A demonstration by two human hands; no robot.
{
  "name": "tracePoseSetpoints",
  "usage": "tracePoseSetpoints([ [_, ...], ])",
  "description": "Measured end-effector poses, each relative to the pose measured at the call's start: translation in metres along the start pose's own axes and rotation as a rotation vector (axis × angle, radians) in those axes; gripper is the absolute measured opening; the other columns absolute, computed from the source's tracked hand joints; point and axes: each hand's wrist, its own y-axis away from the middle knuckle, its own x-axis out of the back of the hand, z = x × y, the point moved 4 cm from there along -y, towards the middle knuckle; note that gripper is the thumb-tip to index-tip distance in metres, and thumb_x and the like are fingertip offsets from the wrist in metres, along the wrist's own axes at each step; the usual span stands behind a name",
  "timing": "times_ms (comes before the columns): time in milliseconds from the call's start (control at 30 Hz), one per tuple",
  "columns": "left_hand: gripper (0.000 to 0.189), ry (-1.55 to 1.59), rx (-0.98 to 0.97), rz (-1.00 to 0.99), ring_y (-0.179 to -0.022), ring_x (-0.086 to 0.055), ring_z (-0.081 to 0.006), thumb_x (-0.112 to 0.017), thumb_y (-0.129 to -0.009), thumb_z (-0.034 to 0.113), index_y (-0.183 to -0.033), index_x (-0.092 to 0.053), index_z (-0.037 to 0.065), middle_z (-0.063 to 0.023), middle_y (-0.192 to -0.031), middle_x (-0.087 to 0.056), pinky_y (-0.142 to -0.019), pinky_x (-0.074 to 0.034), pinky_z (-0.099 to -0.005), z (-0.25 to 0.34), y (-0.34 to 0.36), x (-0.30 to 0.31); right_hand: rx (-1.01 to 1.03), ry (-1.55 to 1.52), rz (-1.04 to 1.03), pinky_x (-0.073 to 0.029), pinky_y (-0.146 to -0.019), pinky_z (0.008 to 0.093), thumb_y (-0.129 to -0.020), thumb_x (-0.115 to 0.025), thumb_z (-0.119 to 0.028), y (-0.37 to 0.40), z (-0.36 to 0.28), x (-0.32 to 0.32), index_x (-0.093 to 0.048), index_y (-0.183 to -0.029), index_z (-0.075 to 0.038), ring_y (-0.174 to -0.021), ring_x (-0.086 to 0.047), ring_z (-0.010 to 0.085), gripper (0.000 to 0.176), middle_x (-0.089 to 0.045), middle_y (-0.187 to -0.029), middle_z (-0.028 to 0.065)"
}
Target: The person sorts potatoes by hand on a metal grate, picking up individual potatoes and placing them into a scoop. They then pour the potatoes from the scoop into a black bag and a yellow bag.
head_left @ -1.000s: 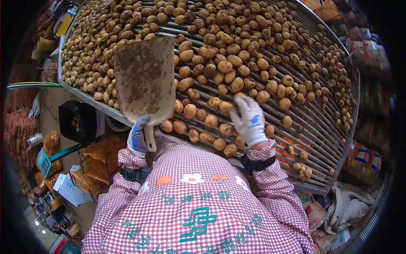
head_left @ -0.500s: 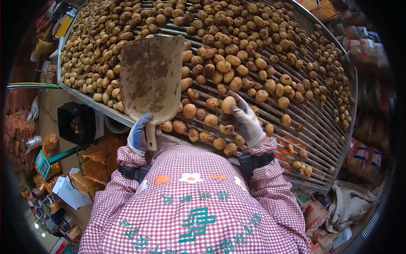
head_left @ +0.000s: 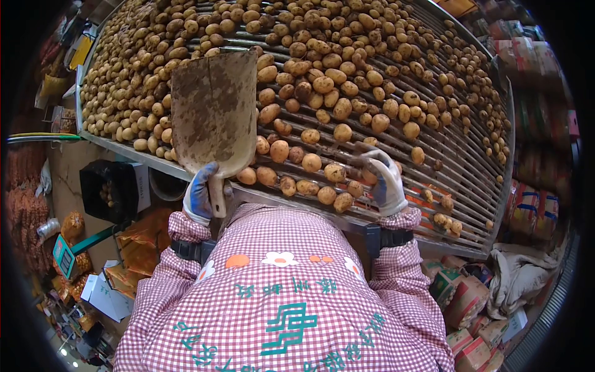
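Observation:
My left hand (head_left: 203, 193), in a white and blue work glove, is closed around the short handle of a dirt-stained scoop shovel (head_left: 214, 111). The scoop's wide blade lies over the potatoes on a slatted metal rack (head_left: 458, 167). My right hand (head_left: 385, 180), gloved too, is over the rack's near side with fingers apart and slightly blurred. Close beside its fingers lies a potato (head_left: 369, 176), partly covered by the hand. Another potato (head_left: 342, 132) rests on the slats just beyond the fingertips. A row of potatoes (head_left: 307, 188) lies along the near edge.
Many small potatoes (head_left: 124, 99) are heaped at the rack's left and far side. A black bag-lined bin (head_left: 108, 192) stands at the left, near a green scale display (head_left: 63, 255). Stacked bags (head_left: 536, 214) line the right side.
My right hand has let go of the potato it held and moved to the right. That potato appears to lie on the slats. My left hand still grips the scoop; the view has shifted slightly.

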Motion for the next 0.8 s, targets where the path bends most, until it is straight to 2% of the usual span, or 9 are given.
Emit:
tracePoseSetpoints([
  [167, 0.036, -0.002, 0.051, 0.049, -0.067, -0.063, -0.0195, -0.064, -0.096, 0.026, -0.125, -0.056, 0.007, -0.0109, -0.101, -0.07, -0.058, -0.054, -0.0312, 0.009, 0.005, 0.007, 0.16, 0.975, -0.038, -0.053, -0.087, 0.0399, -0.09, -0.069, -0.023, 0.009, -0.007, -0.03, -0.071, -0.107, -0.005, -0.102, -0.066, 0.034, 0.024, -0.067, -0.114, 0.0152],
  [233, 0.036, -0.011, 0.067, 0.05, -0.067, -0.063, -0.0198, -0.064, -0.096, 0.026, -0.125, -0.056, 0.007, -0.0107, -0.101, -0.07, -0.058, -0.054, -0.0312, 0.009, 0.003, 0.011, 0.132, 1.433, -0.175, -0.048, -0.102, 0.0443, -0.092, -0.066, -0.027, 0.009, 0.007, -0.055, -0.058, -0.134, -0.013, -0.12, -0.058, 0.0347, 0.045, -0.059, -0.133, 0.0129],
  [367, 0.037, -0.027, 0.06, 0.011, -0.077, -0.065, -0.0207, -0.066, -0.095, 0.02, -0.127, -0.053, 0.006, -0.0108, -0.107, -0.068, -0.06, -0.055, -0.0312, 0.018, 0.005, 0.011, -0.087, 1.661, -0.241, -0.047, -0.102, 0.0454, -0.093, -0.062, -0.028, -0.007, 0.007, -0.084, -0.046, -0.145, -0.011, -0.122, -0.058, 0.0326, 0.057, -0.058, -0.133, 0.0146],
  [533, 0.043, -0.164, 0.096, 0.027, -0.077, -0.067, -0.0214, -0.061, -0.098, 0.025, -0.131, -0.051, -0.001, -0.0141, -0.109, -0.067, -0.06, -0.055, -0.0288, 0.035, 0.022, 0.002, 0.112, 0.73, 0.042, -0.049, -0.103, 0.0396, -0.092, -0.065, -0.031, -0.02, 0.018, -0.038, -0.052, -0.14, -0.001, -0.124, -0.06, 0.0331, 0.057, -0.06, -0.133, 0.023],
  [600, 0.043, -0.229, 0.139, 0.032, -0.078, -0.066, -0.0192, -0.063, -0.096, 0.023, -0.132, -0.052, 0.0, -0.0122, -0.11, -0.067, -0.059, -0.054, -0.0281, 0.035, 0.016, 0.022, 0.316, 0.778, 0.002, -0.047, -0.104, 0.0341, -0.097, -0.062, -0.032, -0.018, -0.01, -0.057, -0.047, -0.145, 0.001, -0.123, -0.059, 0.0264, 0.06, -0.055, -0.142, 0.0194],
  [633, 0.045, -0.296, 0.178, 0.029, -0.078, -0.065, -0.0171, -0.065, -0.094, 0.021, -0.133, -0.053, 0.002, -0.0104, -0.11, -0.067, -0.058, -0.054, -0.0275, 0.035, 0.014, 0.029, 0.314, 0.777, 0.0, -0.047, -0.104, 0.0341, -0.097, -0.062, -0.032, -0.018, -0.028, -0.077, -0.047, -0.145, 0.001, -0.123, -0.059, 0.0264, 0.06, -0.055, -0.142, 0.0194],
  [700, 0.048, -0.345, 0.168, 0.012, -0.081, -0.065, -0.0164, -0.066, -0.093, 0.019, -0.135, -0.051, 0.001, -0.0114, -0.112, -0.066, -0.059, -0.054, -0.0252, 0.038, 0.016, 0.026, 0.039, -0.059, -0.107, -0.045, -0.106, 0.0332, -0.102, -0.057, -0.027, -0.024, -0.049, -0.121, -0.042, -0.148, 0.002, -0.127, -0.056, 0.0243, 0.057, -0.049, -0.147, 0.018],
  [767, 0.046, -0.35, 0.179, -0.066, -0.082, -0.066, -0.0159, -0.066, -0.093, 0.019, -0.133, -0.051, 0.0, -0.0126, -0.109, -0.066, -0.057, -0.054, -0.024, 0.04, 0.019, 0.024, 0.322, 0.23, -0.158, -0.044, -0.107, 0.034, -0.104, -0.053, -0.021, -0.023, -0.076, -0.158, -0.038, -0.151, 0.002, -0.13, -0.053, 0.0246, 0.054, -0.05, -0.146, 0.0183],
  [800, 0.042, -0.314, 0.166, -0.071, -0.074, -0.066, -0.0164, -0.065, -0.093, 0.018, -0.13, -0.053, 0.0, -0.0121, -0.103, -0.068, -0.053, -0.054, -0.0257, 0.039, 0.018, 0.028, 0.155, -0.094, -0.147, -0.044, -0.107, 0.0357, -0.103, -0.053, -0.02, -0.03, -0.071, -0.165, -0.037, -0.15, 0.003, -0.131, -0.052, 0.0254, 0.055, -0.049, -0.147, 0.0185],
])
